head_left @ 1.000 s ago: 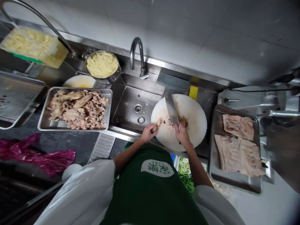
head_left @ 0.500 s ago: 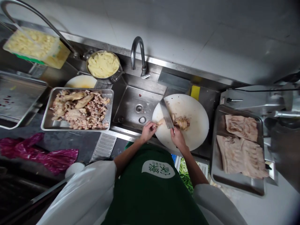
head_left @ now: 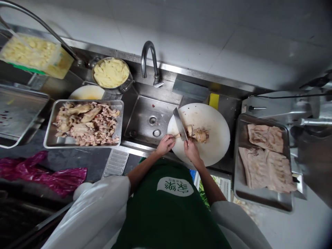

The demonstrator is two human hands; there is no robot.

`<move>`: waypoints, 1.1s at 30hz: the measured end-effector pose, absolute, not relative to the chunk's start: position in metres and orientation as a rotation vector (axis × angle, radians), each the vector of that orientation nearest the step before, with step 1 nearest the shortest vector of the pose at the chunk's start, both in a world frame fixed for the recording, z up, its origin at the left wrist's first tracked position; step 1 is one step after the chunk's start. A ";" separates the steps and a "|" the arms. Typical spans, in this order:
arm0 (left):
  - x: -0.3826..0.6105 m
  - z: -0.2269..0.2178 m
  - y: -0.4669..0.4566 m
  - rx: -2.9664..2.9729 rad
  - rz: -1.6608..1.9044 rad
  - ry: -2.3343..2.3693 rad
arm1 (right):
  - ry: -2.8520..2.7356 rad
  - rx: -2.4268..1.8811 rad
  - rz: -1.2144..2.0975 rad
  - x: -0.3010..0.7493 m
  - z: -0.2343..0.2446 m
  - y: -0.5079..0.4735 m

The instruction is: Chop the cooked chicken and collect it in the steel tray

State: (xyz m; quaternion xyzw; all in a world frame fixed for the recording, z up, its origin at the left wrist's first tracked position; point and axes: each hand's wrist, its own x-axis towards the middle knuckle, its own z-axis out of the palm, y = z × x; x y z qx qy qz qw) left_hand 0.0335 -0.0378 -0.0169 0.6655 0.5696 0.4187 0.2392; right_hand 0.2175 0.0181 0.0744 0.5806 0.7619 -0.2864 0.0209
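A round white cutting board (head_left: 212, 148) rests over the right side of the sink. In my right hand (head_left: 192, 152) is a cleaver (head_left: 180, 123), its broad blade across pale cooked poultry on the board. My left hand (head_left: 166, 144) is closed at the board's left edge, pinching the thin end of a poultry piece (head_left: 177, 136) that reaches to the blade. Right of the blade lie chopped poultry pieces (head_left: 200, 135), close together. The blade hides part of the meat.
Left of the sink (head_left: 142, 114), a metal tray (head_left: 49, 138) holds chopped meat and larger pieces. Behind it stand a pot of peeled, pale slices (head_left: 111, 72) and a plastic tub (head_left: 59, 65). A tray with pork slabs (head_left: 267, 169) lies right. A faucet (head_left: 155, 69) rises behind the sink.
The cleaver has shifted slightly left, its blade now over the meat nearer my left hand. My right hand moved left with it. The whole view has shifted a little.
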 end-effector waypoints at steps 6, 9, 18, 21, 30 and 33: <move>0.035 -0.022 -0.042 1.757 1.188 1.560 | 2.487 1.928 -0.855 0.219 0.099 0.009; 0.035 -0.023 -0.041 1.774 1.161 1.559 | 2.468 1.856 -0.931 0.204 0.084 0.002; 0.043 -0.024 -0.036 1.721 1.217 1.577 | 2.365 1.847 -1.021 0.213 0.070 0.022; 0.047 -0.015 -0.035 1.638 1.318 1.684 | 2.366 1.839 -0.956 0.215 0.085 0.019; 0.035 -0.003 -0.039 1.444 1.485 2.051 | 2.498 1.889 -0.811 0.210 0.104 0.001; 0.045 -0.014 -0.035 1.656 1.303 1.835 | 2.403 1.830 -0.839 0.199 0.083 0.003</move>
